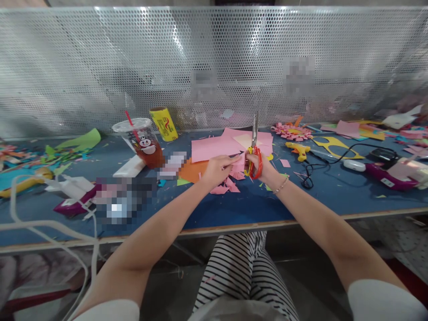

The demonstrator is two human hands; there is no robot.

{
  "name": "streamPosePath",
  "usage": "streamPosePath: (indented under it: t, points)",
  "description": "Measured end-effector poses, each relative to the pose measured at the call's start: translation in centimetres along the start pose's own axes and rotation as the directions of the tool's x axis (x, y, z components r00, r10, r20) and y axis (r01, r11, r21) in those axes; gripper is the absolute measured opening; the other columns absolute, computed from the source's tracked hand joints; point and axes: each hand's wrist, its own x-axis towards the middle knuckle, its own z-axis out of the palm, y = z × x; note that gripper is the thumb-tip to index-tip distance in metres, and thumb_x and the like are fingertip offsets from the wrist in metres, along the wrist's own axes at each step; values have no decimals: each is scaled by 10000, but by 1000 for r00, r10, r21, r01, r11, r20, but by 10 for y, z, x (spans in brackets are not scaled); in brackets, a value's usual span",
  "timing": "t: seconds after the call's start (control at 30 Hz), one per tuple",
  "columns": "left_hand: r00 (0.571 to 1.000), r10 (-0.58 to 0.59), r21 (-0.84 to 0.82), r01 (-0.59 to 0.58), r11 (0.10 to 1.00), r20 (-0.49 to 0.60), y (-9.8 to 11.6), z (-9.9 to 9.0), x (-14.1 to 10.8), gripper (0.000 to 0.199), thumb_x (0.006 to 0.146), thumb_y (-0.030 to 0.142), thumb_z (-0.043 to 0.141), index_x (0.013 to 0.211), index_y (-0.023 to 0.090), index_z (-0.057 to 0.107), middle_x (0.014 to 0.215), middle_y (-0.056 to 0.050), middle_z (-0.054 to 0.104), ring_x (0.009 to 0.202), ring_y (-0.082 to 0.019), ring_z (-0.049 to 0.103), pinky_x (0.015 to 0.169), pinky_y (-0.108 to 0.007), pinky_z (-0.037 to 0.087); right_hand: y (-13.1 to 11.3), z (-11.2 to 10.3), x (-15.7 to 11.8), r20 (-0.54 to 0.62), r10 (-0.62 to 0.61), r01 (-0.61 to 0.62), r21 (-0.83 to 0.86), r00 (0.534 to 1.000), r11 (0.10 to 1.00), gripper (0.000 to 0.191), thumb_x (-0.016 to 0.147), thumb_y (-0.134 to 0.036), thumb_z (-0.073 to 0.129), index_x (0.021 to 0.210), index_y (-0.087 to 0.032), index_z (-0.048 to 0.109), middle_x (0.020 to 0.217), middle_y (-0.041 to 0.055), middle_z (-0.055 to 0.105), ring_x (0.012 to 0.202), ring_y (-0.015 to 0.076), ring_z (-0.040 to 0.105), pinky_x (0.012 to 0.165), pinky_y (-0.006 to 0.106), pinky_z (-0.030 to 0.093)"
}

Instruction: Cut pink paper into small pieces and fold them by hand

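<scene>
My left hand (217, 170) pinches a small piece of pink paper (239, 163) above the blue tabletop. Close beside it, my right hand (264, 168) is closed around scissors (254, 138) with red and yellow handles, their blades pointing up and away from me. The fingertips of both hands nearly meet at the paper. Under and beyond the hands lie larger sheets of pink paper (210, 147). Pink paper scraps (227, 187) are scattered just below my left hand, and an orange sheet (193, 171) lies to its left.
A plastic cup (152, 151) with a red straw and a yellow tube (164, 125) stand at the left. On the right are a yellow glue gun (299, 150), a black cord (309, 171) and a purple stapler-like device (389, 177). A perforated metal screen (133, 58) runs along the back.
</scene>
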Motion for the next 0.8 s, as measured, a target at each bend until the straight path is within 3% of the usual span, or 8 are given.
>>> streamPosePath:
  t: [0.17,0.3,0.4,0.5,0.63,0.7,0.8]
  points:
    - [990,137,127,-131,983,-39,-7,0,0,415,722,53,454,1039,241,645,665,1,544,595,-83,463,606,-202,394,-3,1,1,-53,60,-55,92,997,994,323,627,-405,680,682,-197,439,557,-55,492,465,72,486,471,223,446]
    - [956,294,276,-283,919,0,-15,0,1,401,753,57,439,1063,226,631,708,-14,547,629,-80,484,602,-197,413,-1,0,1,35,-73,72,45,997,996,337,578,-368,734,656,-193,456,538,-57,496,470,77,498,454,215,431]
    - [947,316,340,-318,885,61,-17,1,1,402,768,68,427,1085,229,614,751,-25,553,671,-89,506,629,-210,437,-1,0,0,42,-126,127,-27,991,992,350,548,-324,755,623,-190,441,521,-63,479,450,71,481,433,209,399]
    - [956,284,298,-291,909,68,-15,2,0,434,736,44,418,1090,207,609,823,-45,567,743,-103,535,686,-234,465,-1,0,0,-2,-150,150,-54,989,987,371,528,-304,763,618,-193,420,510,-74,453,439,66,465,433,210,383]
    - [975,217,121,-222,968,50,-6,3,-1,456,650,45,476,1058,188,621,944,-65,605,875,-144,570,792,-289,475,-2,-3,3,-38,-210,206,-86,977,975,352,557,-316,738,641,-198,417,514,-76,439,439,63,437,441,219,373]
    - [991,127,-2,-127,992,43,-1,4,-1,409,650,91,523,1037,182,622,971,-68,629,912,-165,584,826,-307,469,-2,-5,5,-59,-244,234,-138,968,962,351,561,-315,732,647,-200,412,521,-75,437,448,67,438,446,224,369]
    - [992,-125,-198,122,972,-2,5,6,-1,352,708,229,567,1055,166,584,913,-68,655,829,-152,613,765,-286,490,-2,-6,6,-59,-272,251,-240,960,938,358,570,-333,720,659,-205,397,528,-76,434,442,73,433,436,232,356]
